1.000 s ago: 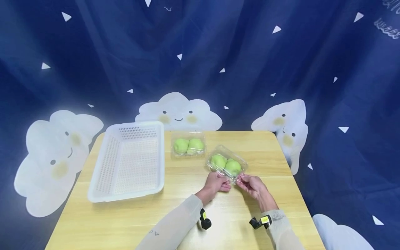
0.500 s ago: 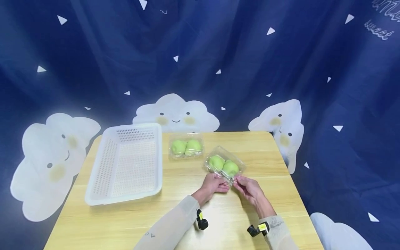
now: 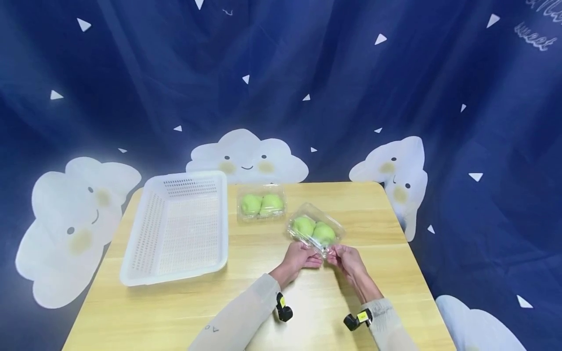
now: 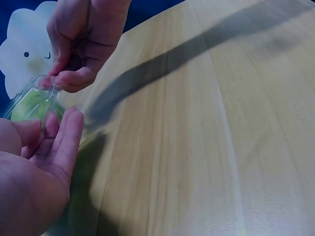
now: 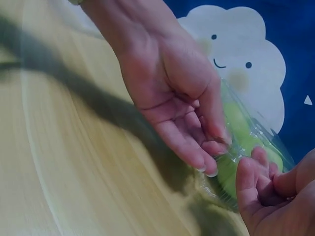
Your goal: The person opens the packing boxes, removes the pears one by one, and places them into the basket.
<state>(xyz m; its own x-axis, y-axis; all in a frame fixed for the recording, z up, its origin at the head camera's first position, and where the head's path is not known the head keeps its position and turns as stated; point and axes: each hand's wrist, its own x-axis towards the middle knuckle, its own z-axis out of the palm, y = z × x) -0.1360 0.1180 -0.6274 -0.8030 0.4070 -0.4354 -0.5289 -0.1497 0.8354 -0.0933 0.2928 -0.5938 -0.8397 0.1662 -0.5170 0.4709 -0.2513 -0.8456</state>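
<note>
A clear plastic clamshell box (image 3: 335,226) with two round green fruits (image 3: 324,234) inside sits tilted at an angle on the table, right of centre. My left hand (image 3: 300,260) pinches the near edge of this box between thumb and fingers, as the right wrist view also shows. Close beside it, my right hand (image 3: 351,263) pinches the rim at the near right corner. In the left wrist view both hands meet at the box's clear edge (image 4: 49,93). The fingers partly hide the rim, so whether the lid is fastened there cannot be made out.
A second clear box (image 3: 283,192) with two green fruits (image 3: 271,204) stands at the back middle of the wooden table (image 3: 377,292). To its left is a large white perforated basket (image 3: 175,279). A blue curtain (image 3: 281,63) with clouds hangs behind the table.
The view shifts slightly. My right hand turns a little at the box's corner, its wrist moving left and inward. My left hand and the boxes stay nearly in place.
</note>
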